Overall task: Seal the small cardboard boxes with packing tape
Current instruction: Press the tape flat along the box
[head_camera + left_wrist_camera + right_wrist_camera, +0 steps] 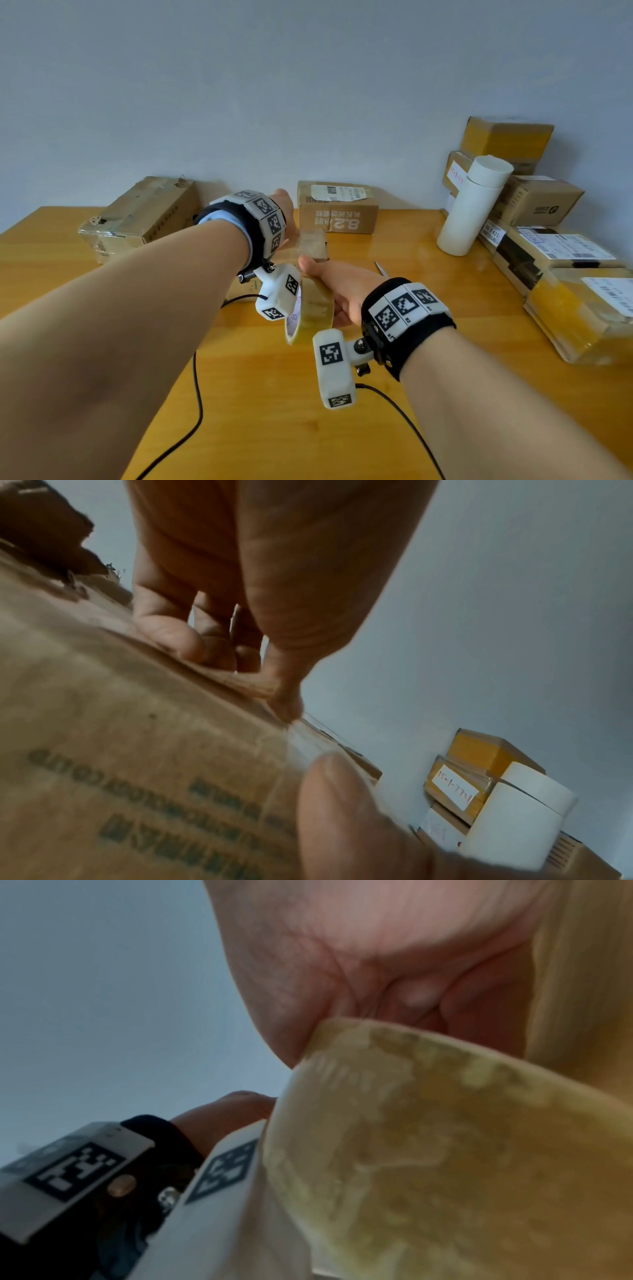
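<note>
A small cardboard box (120, 750) with dark printed letters fills the lower left of the left wrist view. In the head view my left wrist hides most of it. My left hand (286, 209) holds the box, fingers (171, 637) curled onto its upper edge. A clear tape strip (312, 244) runs from the box to a roll of yellowish packing tape (310, 308). My right hand (337, 286) grips that roll (445, 1150) just right of the box. A thumb (342, 804), apparently my right one, lies on the strip (308, 739).
On the wooden table (411, 394) a battered large box (144, 216) sits at the back left and a labelled box (337, 209) at back centre. A white cylinder (472, 205) leans on several stacked boxes (555, 246) at right. Scissors (382, 269) and black cables (197, 394) lie near my hands.
</note>
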`<state>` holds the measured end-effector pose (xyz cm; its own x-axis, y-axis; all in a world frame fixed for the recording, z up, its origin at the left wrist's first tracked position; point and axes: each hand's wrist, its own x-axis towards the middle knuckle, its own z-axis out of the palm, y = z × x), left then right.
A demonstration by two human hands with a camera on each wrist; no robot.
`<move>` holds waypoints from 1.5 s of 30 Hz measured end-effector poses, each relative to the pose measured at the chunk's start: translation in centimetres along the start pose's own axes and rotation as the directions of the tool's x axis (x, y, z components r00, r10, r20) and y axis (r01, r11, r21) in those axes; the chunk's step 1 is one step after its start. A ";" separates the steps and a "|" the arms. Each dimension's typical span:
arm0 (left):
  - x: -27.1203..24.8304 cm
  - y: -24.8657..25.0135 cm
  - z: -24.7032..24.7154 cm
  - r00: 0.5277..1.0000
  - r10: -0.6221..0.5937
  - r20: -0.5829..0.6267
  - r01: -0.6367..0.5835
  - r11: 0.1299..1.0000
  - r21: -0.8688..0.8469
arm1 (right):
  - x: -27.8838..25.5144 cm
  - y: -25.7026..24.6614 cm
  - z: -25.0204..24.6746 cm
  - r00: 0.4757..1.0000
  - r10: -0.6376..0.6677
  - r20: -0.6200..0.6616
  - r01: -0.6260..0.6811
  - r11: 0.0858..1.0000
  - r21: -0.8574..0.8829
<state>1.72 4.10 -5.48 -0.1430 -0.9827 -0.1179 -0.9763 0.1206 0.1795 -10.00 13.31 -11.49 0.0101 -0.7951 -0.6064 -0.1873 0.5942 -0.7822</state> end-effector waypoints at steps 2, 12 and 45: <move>-0.5 -0.1 -0.5 0.996 0.086 -0.033 -0.087 0.996 -0.026 | 0.1 0.1 -0.1 1.000 0.014 -0.003 -0.014 1.000 -0.023; -2.4 0.5 1.1 0.931 0.361 0.055 -0.352 0.928 -0.122 | 0.6 0.6 -0.4 1.000 0.005 0.000 -0.005 0.998 0.057; -6.4 -2.6 2.5 0.913 0.402 0.063 -0.401 0.915 -0.037 | -2.5 1.7 -0.2 0.988 -0.151 0.022 0.139 0.953 0.270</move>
<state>4.81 10.45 -7.66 -0.5338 -0.8401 -0.0968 -0.8304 0.4991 0.2477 -10.49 16.31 -11.23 0.0598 -0.8727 -0.4845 0.0885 0.4881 -0.8683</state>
